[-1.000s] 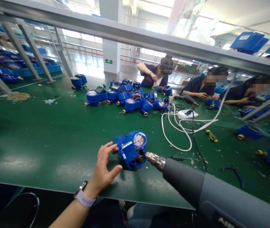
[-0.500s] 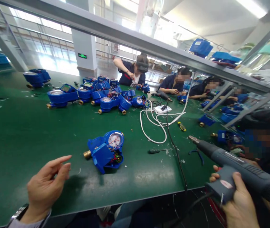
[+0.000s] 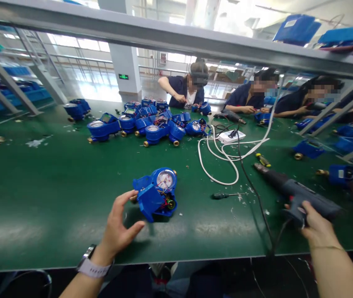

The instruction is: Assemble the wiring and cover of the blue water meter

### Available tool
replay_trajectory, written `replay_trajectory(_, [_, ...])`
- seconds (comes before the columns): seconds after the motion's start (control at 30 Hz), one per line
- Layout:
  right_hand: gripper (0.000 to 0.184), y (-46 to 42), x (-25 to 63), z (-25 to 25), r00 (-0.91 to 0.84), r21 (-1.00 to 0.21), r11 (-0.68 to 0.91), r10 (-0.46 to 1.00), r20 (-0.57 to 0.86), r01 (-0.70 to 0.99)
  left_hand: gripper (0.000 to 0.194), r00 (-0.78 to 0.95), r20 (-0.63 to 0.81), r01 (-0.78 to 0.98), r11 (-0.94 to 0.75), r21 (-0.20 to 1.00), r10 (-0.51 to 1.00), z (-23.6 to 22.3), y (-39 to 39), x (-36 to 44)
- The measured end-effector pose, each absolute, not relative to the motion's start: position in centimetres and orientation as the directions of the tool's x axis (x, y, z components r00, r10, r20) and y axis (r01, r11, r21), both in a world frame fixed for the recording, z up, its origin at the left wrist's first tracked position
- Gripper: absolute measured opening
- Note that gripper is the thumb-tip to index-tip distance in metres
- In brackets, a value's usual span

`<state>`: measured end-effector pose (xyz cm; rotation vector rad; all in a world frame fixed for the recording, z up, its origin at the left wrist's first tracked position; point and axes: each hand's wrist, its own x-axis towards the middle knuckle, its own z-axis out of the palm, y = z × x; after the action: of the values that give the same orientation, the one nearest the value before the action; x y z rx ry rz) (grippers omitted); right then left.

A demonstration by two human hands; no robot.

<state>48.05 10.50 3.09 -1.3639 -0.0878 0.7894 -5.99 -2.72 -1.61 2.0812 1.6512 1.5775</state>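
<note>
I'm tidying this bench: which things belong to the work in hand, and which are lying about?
In use, it seems:
heat gun in right hand
open blue meter near left hand

Lying about, apparently:
dark screwdriver
yellow-black tool
white scraps

At lower left of the frame, the left wrist wears a pale lilac watch strap [image 3: 94, 268] with dark case.

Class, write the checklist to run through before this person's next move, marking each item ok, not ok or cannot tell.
1. Right hand grips the heat gun: ok.
2. Nozzle points away from the left hand: ok.
3. Nozzle well away from the yellow screwdriver: not ok, close by.
4. Heat gun switched off: cannot tell.
5. Left fingers off the front blue meter: cannot tell, they overlap its edge in view.
</note>
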Motion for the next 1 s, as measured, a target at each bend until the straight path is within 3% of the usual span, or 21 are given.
replay_trajectory(0.07, [0.018,10.9,47.8,3.0,0.845,-0.955,-0.049,0.454,-0.284,-0.294,0.072,-0.051,0.682,0.714,-0.451,0.536,0.730,-1.7,-2.3,-5.4])
replay_trajectory(0.13, [0.013,10.5,46.4,3.0,0.892,-0.996,-0.038,0.443,-0.092,-0.083,0.075,-0.037,0.692,0.721,-0.460,0.518,0.721,-1.8,-1.9,-4.9])
replay_trajectory(0.17, [0.019,10.1,45.2,3.0,0.885,-1.000,-0.003,0.464,0.026,0.031,0.076,-0.037,0.692,0.720,-0.461,0.519,0.721,-1.8,-1.8,-4.7])
replay_trajectory(0.23, [0.033,8.8,41.7,3.2,0.809,-0.980,0.091,0.554,0.197,0.176,0.079,-0.044,0.687,0.711,-0.460,0.532,0.725,-1.9,-1.6,-4.6])
replay_trajectory(0.33, [0.038,6.1,34.6,3.3,0.484,-0.935,0.235,0.806,0.340,0.266,0.085,-0.054,0.680,0.698,-0.459,0.549,0.731,-2.1,-1.4,-4.6])
replay_trajectory(0.47, [0.035,3.0,25.0,3.4,0.009,-0.925,0.245,0.966,0.259,0.289,0.084,-0.044,0.684,0.683,-0.478,0.552,0.728,-2.1,-1.4,-4.5])
replay_trajectory(0.6, [0.040,1.9,18.6,3.1,-0.278,-0.953,0.204,0.950,0.139,0.222,0.077,-0.040,0.711,0.659,-0.516,0.547,0.702,-1.9,-1.4,-4.1])
replay_trajectory(0.77, [0.040,2.2,15.2,2.2,-0.385,-0.924,0.183,0.922,0.043,0.335,0.075,0.019,0.780,0.680,-0.580,0.449,0.625,-1.6,-1.5,-3.7])
replay_trajectory(1.0, [0.025,2.3,14.5,1.3,-0.339,-0.894,0.193,0.939,0.049,0.404,0.075,0.099,0.800,0.694,-0.617,0.371,0.592,-1.3,-1.7,-3.4])
